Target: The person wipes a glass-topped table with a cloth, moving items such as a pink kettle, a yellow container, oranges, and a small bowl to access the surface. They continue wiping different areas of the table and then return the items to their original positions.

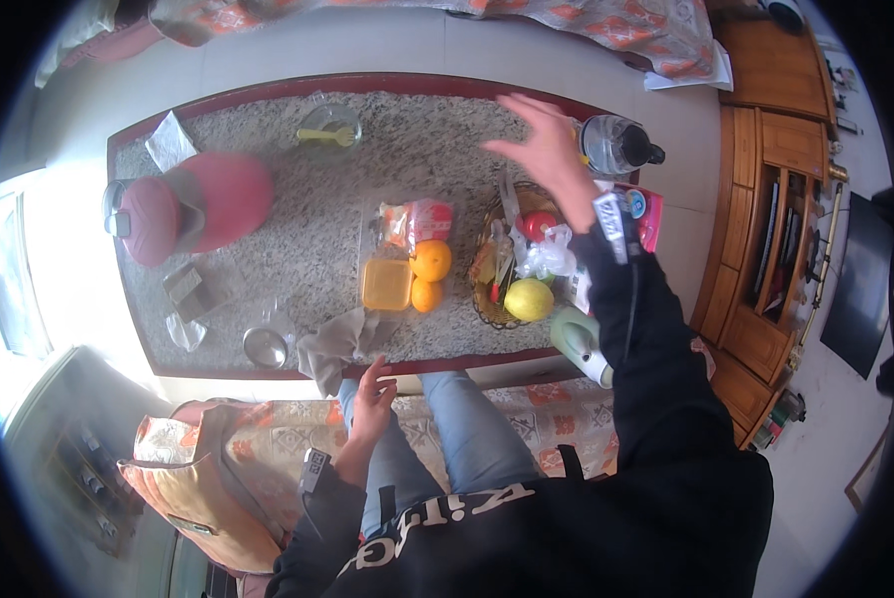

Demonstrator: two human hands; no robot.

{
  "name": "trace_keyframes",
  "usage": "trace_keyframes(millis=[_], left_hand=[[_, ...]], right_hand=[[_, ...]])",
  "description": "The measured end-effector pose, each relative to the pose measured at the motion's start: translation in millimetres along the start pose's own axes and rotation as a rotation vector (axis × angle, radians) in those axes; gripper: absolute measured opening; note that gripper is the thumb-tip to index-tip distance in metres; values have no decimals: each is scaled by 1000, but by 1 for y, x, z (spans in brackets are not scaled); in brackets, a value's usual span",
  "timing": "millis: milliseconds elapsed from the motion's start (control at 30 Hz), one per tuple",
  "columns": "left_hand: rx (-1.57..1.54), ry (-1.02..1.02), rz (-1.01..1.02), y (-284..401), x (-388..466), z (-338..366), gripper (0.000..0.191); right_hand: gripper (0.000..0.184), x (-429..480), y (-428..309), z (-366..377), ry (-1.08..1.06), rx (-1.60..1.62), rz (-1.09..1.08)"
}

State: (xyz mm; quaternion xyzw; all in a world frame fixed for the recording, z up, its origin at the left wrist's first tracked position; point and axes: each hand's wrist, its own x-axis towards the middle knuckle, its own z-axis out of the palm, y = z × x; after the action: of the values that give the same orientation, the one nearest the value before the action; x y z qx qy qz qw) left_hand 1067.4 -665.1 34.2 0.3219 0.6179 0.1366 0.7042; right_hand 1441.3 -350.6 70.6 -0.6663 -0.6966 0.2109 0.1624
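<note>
My right hand point(540, 146) is raised over the far right part of the stone-topped table point(282, 217), fingers spread, holding nothing. It is nearest to a clear pitcher with a black lid point(615, 144) and a wicker basket point(484, 303) with a yellow-green fruit point(528, 300), a red fruit point(538, 224) and a plastic bag. My left hand point(373, 396) hovers by the near table edge, empty with fingers apart, beside a grey cloth point(333, 347). In the table's middle lie two oranges point(430, 260), an orange-coloured square container point(386, 285) and a red-and-white packet point(430, 220).
A pink thermos jug point(226, 202) stands at the left. A glass bowl point(330, 146) holding a yellow-green fork is at the far side. A glass cup point(265, 347), a small box point(191, 290) and a green-and-white object point(578, 342) sit near the edges. A patterned sofa point(267, 441) is below.
</note>
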Motion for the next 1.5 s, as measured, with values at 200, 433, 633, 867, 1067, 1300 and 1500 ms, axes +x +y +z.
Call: trace_keyframes(millis=[200, 433, 633, 867, 1067, 1300, 1500], left_hand=[[1, 30, 29, 5, -5, 5, 57], [-27, 46, 20, 14, -11, 1, 57], [-39, 61, 19, 8, -13, -4, 56], [-21, 110, 20, -6, -17, -21, 55], [-37, 142, 12, -12, -19, -23, 54], [-31, 128, 7, -14, -19, -19, 53], [-32, 127, -10, -17, -19, -26, 54]], right_hand=[[103, 49, -128, 110, -178, 33, -73], [79, 64, -149, 145, -40, 16, -57], [80, 43, -88, 88, -109, -67, 4], [81, 17, -12, 28, -29, -157, 113], [79, 14, 18, 36, 26, -122, 149], [91, 6, 26, 9, -43, -252, 34], [73, -19, 58, -32, -240, -346, 127]])
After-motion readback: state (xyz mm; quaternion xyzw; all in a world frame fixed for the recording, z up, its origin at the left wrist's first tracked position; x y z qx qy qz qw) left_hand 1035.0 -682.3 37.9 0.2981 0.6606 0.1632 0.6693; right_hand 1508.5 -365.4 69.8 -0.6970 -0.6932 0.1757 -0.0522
